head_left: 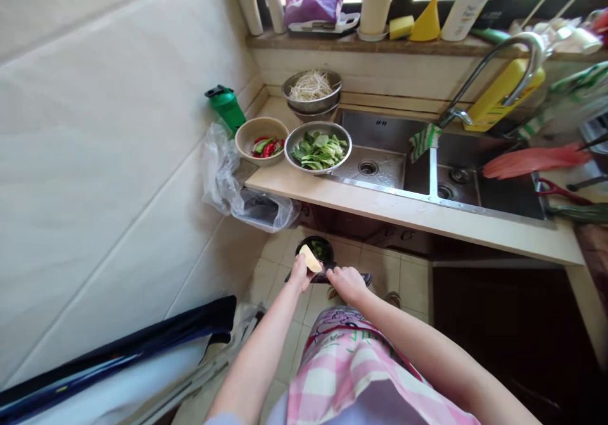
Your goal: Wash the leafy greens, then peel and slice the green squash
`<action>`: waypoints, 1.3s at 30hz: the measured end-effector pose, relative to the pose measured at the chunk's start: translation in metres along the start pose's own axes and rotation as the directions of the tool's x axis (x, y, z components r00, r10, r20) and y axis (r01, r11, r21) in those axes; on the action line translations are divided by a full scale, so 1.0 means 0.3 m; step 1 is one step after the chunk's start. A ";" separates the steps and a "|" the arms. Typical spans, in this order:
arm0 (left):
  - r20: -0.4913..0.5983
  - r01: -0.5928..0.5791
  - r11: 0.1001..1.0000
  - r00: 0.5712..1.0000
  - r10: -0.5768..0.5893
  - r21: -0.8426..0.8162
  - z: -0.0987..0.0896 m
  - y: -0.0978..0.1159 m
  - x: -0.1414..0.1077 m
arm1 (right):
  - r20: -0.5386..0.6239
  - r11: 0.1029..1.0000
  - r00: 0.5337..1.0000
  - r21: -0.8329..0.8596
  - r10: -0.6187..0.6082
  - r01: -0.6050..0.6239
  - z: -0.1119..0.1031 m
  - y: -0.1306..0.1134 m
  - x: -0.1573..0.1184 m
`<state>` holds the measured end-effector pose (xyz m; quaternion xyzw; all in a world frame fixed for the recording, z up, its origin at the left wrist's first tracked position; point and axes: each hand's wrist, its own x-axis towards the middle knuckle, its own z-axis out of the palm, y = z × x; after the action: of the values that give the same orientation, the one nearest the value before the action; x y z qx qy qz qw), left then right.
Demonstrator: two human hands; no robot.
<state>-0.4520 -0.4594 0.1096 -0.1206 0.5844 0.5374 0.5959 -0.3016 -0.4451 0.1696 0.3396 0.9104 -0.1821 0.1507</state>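
Note:
My left hand is closed around a pale yellow peeled potato, held out in front of my body. Just to its right, my right hand has its fingers curled round a dark-handled tool, whose working end is hidden, so I cannot make out its kind. Below the potato, on the floor, stands a round black bin with green scraps in it. A pink checked apron covers my front.
On the counter stand a bowl of cut greens, a basket of red and green peppers, bean sprouts in a metal bowl and a green bottle. Right of these is a double sink. A plastic bag hangs at the counter's left end.

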 end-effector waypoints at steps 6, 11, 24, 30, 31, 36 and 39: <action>0.029 0.029 0.997 0.999 -0.027 -0.071 -0.006 0.102 0.072 | -0.024 0.999 1.000 0.040 0.016 -0.015 -0.014 0.024 -0.047; 0.183 0.102 0.990 0.980 -0.082 -0.102 0.035 0.129 0.013 | -0.015 0.988 0.994 0.111 0.112 -0.110 0.041 0.115 -0.183; 0.610 -0.153 0.883 0.773 -0.173 0.443 0.633 -0.286 -0.304 | 0.034 0.090 0.459 0.966 0.888 -0.244 0.266 0.436 -0.919; 0.669 -0.339 0.647 0.645 -0.369 0.683 1.065 -0.693 -0.500 | 0.225 -0.261 0.179 0.943 0.958 0.208 0.344 0.660 -1.312; 0.673 -0.361 0.616 0.622 -0.400 0.700 1.137 -0.761 -0.532 | 0.233 -0.261 0.136 0.932 0.963 0.253 0.353 0.698 -1.372; 0.691 -0.479 0.498 0.482 -0.539 0.723 1.468 -1.089 -0.662 | 0.310 -0.259 -0.059 0.873 0.949 0.413 0.391 0.834 -1.586; 0.646 -0.519 0.419 0.406 -0.646 0.745 1.627 -1.284 -0.714 | 0.388 -0.267 -0.156 0.825 0.908 0.497 0.422 0.853 -1.634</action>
<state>0.1815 -0.3413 0.2404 0.5048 0.3355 0.0685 0.7924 0.2448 -0.5964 0.1937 0.7243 -0.0114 -0.3294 -0.6056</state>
